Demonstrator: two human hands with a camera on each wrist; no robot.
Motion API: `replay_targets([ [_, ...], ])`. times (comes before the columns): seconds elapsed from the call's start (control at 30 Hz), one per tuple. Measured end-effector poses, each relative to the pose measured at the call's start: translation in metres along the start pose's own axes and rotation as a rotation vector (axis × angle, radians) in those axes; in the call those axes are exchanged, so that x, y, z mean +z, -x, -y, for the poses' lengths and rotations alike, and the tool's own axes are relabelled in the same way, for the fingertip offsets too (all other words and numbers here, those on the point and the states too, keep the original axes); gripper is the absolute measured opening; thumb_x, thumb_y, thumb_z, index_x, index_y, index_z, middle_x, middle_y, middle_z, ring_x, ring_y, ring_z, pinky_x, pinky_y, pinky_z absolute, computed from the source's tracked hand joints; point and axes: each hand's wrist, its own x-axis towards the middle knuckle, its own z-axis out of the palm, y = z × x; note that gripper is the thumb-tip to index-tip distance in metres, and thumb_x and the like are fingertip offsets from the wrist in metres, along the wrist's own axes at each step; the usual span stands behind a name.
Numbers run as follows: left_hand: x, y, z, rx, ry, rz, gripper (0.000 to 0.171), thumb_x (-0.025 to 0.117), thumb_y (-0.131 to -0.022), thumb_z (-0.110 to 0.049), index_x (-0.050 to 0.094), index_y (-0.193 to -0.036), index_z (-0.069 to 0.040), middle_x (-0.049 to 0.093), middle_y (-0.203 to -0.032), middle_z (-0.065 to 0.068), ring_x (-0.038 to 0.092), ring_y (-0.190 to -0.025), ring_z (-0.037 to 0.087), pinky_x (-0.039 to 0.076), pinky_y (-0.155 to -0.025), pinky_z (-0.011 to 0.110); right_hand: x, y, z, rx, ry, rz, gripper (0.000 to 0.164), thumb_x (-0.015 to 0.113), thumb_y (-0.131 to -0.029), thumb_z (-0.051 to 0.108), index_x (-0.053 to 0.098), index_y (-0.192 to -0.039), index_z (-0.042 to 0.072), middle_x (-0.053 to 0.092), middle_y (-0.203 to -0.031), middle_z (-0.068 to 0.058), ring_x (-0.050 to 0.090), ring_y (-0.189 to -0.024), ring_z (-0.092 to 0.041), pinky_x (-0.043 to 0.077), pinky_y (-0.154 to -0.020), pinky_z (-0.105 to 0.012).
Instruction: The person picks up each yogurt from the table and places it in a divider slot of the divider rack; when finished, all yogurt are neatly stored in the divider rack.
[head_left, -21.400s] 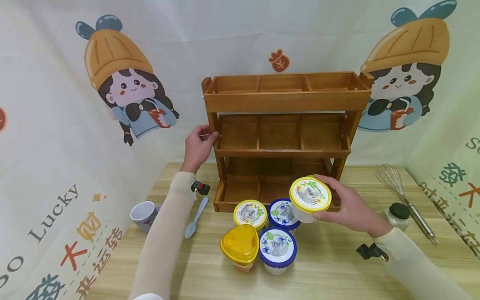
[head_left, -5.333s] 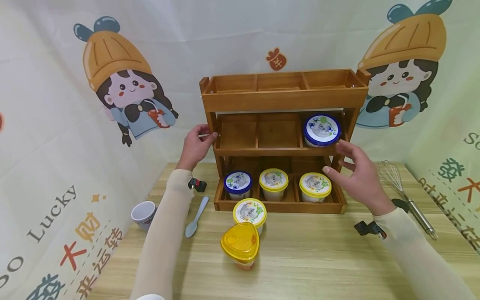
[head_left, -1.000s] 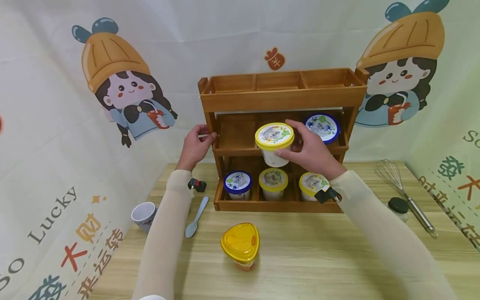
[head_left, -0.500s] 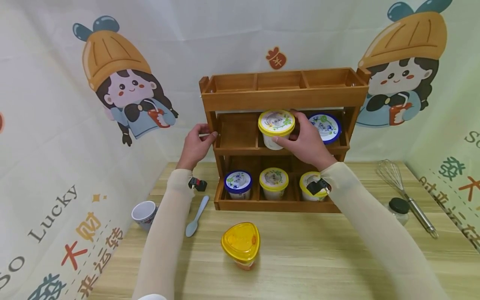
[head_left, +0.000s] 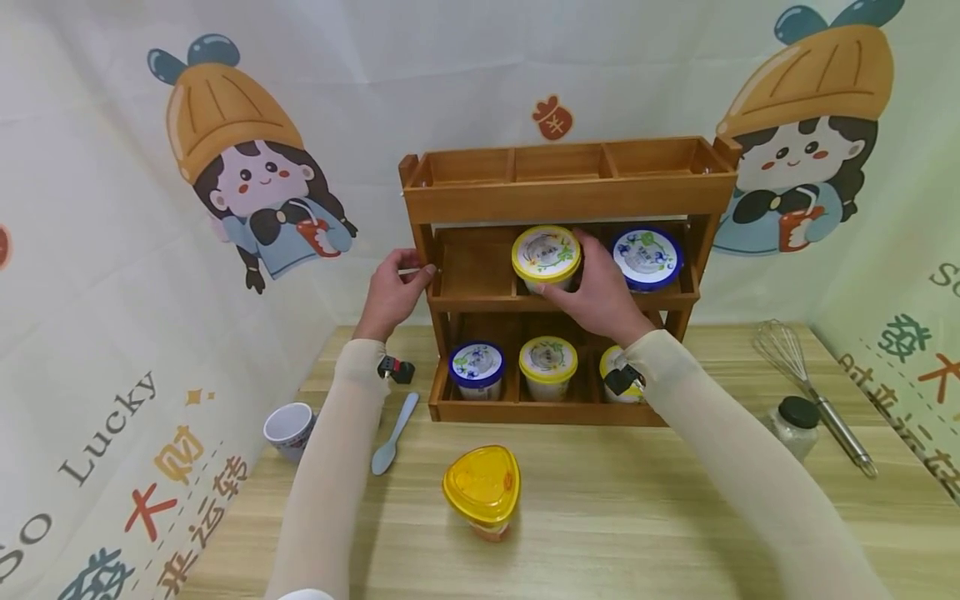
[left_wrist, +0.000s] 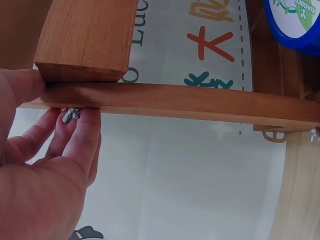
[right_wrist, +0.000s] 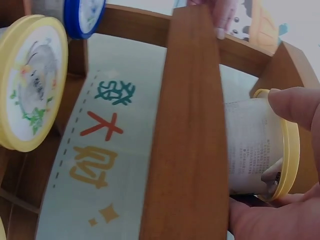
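My right hand (head_left: pixel 600 287) grips a yellow-lidded tub (head_left: pixel 546 252) in the middle compartment of the wooden rack's (head_left: pixel 570 200) second tier. In the right wrist view the tub's printed side (right_wrist: pixel 252 145) shows behind the tier's front rail, thumb and fingers round its lid. A blue-lidded tub (head_left: pixel 647 257) sits in the compartment to its right. My left hand (head_left: pixel 393 292) pinches the rack's left side post; the left wrist view has its thumb and fingers (left_wrist: pixel 82 140) on either side of the wood, beside a wing nut (left_wrist: pixel 74 115).
The bottom tier holds a blue-lidded tub (head_left: pixel 477 367) and two yellow-lidded tubs, the right one partly behind my wrist. On the table (head_left: pixel 600 517) stand a cup with a yellow triangular lid (head_left: pixel 482 485), a pale spoon (head_left: pixel 393 437), a mug (head_left: pixel 288 427), a black-lidded jar (head_left: pixel 797 421) and a whisk (head_left: pixel 813 387).
Over the last second my right hand has lifted the yellow-lidded tub back and lowered it into the second tier's middle compartment. Earlier it stood on the table. My left hand stays on the post.
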Motion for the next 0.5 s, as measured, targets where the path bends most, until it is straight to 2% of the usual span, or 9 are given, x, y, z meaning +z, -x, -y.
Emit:
replay_targets([
  [0.13,-0.0002,-0.0017,0.0003,0.007,-0.001,-0.005,0.053,0.067,-0.104,-0.035,0.053,-0.147,-0.007,0.060,-0.146,0.018,0.065,-0.129,0.035,0.056,-0.108,0.051,0.0028,0.0005,-0.0012,0.009,0.018,-0.007,0.101,0.088,-0.085,0.029,0.029,-0.158,-0.007,0.051,-0.149,-0.028,0.051,-0.140,-0.042,0.039,-0.123,-0.055],
  [0.27,0.0000,-0.0018,0.0001,0.013,-0.001,-0.011,0.052,0.067,-0.104,-0.034,0.053,-0.147,-0.007,0.060,-0.146,0.017,0.065,-0.129,0.035,0.056,-0.108,0.051,0.0022,0.0028,0.0008,0.059,0.030,0.021,0.104,0.088,-0.084,0.028,0.025,-0.160,-0.006,0.048,-0.151,-0.028,0.050,-0.141,-0.043,0.039,-0.123,-0.055],
  [0.5,0.0013,-0.0002,0.0000,0.000,-0.008,-0.002,0.052,0.066,-0.105,-0.036,0.053,-0.146,-0.008,0.059,-0.146,0.017,0.065,-0.129,0.035,0.056,-0.108,0.050,-0.0025,0.0093,0.0031,0.107,0.044,0.060,0.107,0.086,-0.086,0.031,0.020,-0.163,-0.003,0.041,-0.160,-0.027,0.042,-0.150,-0.043,0.035,-0.126,-0.055],
])
